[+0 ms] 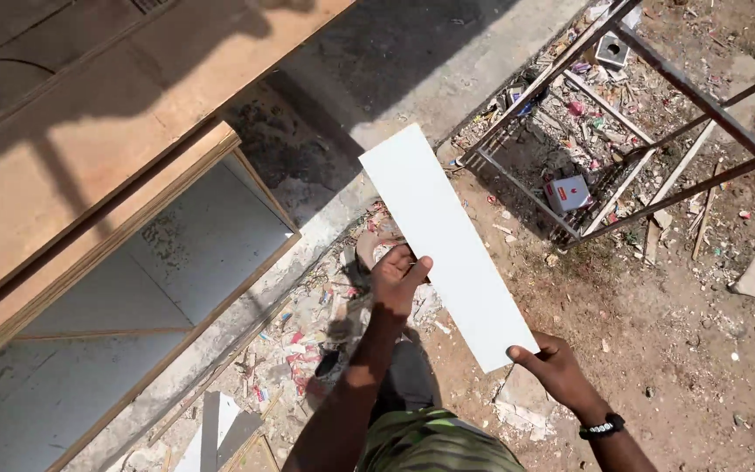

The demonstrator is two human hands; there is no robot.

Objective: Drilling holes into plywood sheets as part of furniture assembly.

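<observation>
Your left hand (398,275) pinches long edge of white strip (447,245) at frame centre; right hand (552,363) grips its near corner. Strip held in air over rubble ground (683,323). Keep both grips firm, strip level, clear of metal frame (657,114) upper right. Strip underside hidden; wooden cabinet (133,288) at left cut off.

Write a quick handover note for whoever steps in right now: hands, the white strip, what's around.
Left hand: grip on the long edge of the white strip, near its middle.
Right hand: grip on the strip's near corner; beaded wristband on that wrist.
The strip is held in the air over littered ground, away from the wooden cabinet at left and the rusty metal frame at right.
Done: strip in both hands. Not set down anywhere.
</observation>
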